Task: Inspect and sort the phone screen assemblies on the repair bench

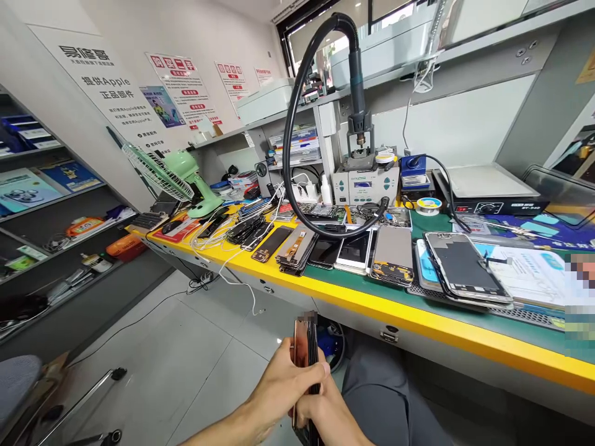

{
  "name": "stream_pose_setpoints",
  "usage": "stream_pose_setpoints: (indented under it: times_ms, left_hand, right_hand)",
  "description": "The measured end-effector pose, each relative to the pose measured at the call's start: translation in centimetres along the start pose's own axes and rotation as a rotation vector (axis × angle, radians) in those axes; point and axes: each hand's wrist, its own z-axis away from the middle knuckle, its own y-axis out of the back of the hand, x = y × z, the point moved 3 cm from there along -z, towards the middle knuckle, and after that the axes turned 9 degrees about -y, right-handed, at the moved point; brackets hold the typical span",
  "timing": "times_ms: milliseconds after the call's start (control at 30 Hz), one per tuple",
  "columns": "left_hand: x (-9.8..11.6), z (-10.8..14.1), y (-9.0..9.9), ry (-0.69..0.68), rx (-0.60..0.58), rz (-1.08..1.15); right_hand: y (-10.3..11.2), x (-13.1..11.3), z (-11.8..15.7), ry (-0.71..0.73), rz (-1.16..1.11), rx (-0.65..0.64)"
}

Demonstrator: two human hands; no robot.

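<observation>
Below the bench edge, in front of my legs, both hands are wrapped around a stack of phone screens [305, 342], thin dark panels standing on edge. My left hand [284, 376] is closed on the left side of the stack, its thumb crossing over the front. Lower down, my right hand [323, 404] grips the same stack from the right. The stack's lower part is partly hidden by the fingers. On the bench, closest to the hands, lie a pile of phone screens [296, 249], a dark phone [324, 250], a white phone [356, 249] and a grey screen panel [393, 253].
A hot-air station [365, 186] with a looping black hose [289, 130] stands behind the screens. To the right are a larger screen [467, 266] on papers and a heating plate [493, 186]. A green fan [198, 183] stands at left; a white cable [239, 284] hangs over the edge.
</observation>
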Motion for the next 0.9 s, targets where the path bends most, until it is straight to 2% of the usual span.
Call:
stream_pose_setpoints:
  times_ms: [200, 300, 433, 600, 767, 900]
  left_hand:
    - [0.8, -0.1, 1.5, -0.028, 0.077, -0.157]
    - [0.9, -0.1, 2.6, 0.017, 0.121, -0.232]
    - [1.3, -0.5, 4.4, 0.048, 0.209, -0.32]
    - [2.8, -1.0, 6.4, 0.03, 0.311, -0.513]
    - [4.3, -1.7, 8.8, 0.007, 0.353, -0.647]
    - [5.7, -2.4, 10.6, 0.021, 0.349, -0.681]
  right_hand:
    - [-1.0, 0.1, -0.5, -0.082, 0.003, -0.013]
    - [-1.6, 0.3, -0.5, -0.092, 0.02, -0.021]
    - [-3.1, 0.8, -0.7, 0.057, 0.02, 0.018]
    - [-6.6, 1.3, -1.8, 0.218, -0.041, 0.034]
    - [-8.8, 0.3, -3.5, 0.228, 0.108, 0.112]
    - [-10.2, -1.7, -4.6, 0.237, 0.128, 0.086]
